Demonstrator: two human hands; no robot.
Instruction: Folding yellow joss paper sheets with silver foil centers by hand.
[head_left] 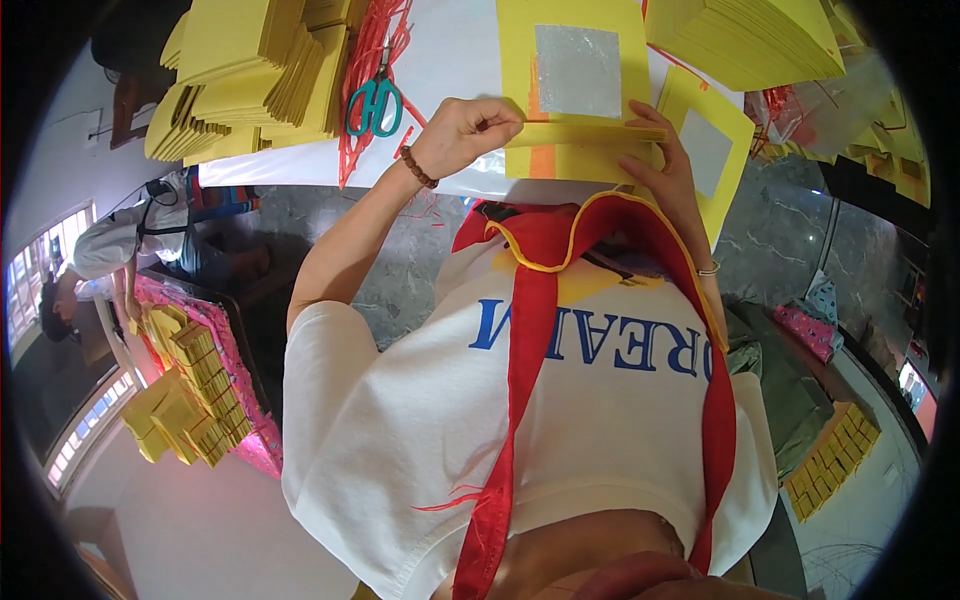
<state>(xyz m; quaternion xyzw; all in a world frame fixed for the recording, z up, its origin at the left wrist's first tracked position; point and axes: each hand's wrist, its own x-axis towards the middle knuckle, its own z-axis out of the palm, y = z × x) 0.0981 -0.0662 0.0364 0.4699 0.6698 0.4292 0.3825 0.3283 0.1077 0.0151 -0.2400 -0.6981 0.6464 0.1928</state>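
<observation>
My left hand, with a beaded bracelet at its wrist, is closed, its curled fingertips pinching the left end of a thin yellow paper bundle. The bundle shows nearly edge-on, with thin layers along it. Around its right end my right hand grips with thumb and fingers. Beneath and behind it on the table lies a yellow paper sheet bearing a silver square and an orange strip. Another yellow sheet with a silver square lies slanted beside my right hand.
Stacks of yellow paper stand at the far left of the white table; another stack is far right. Teal-handled scissors lie on red strings. At left, another person works beside yellow bundles.
</observation>
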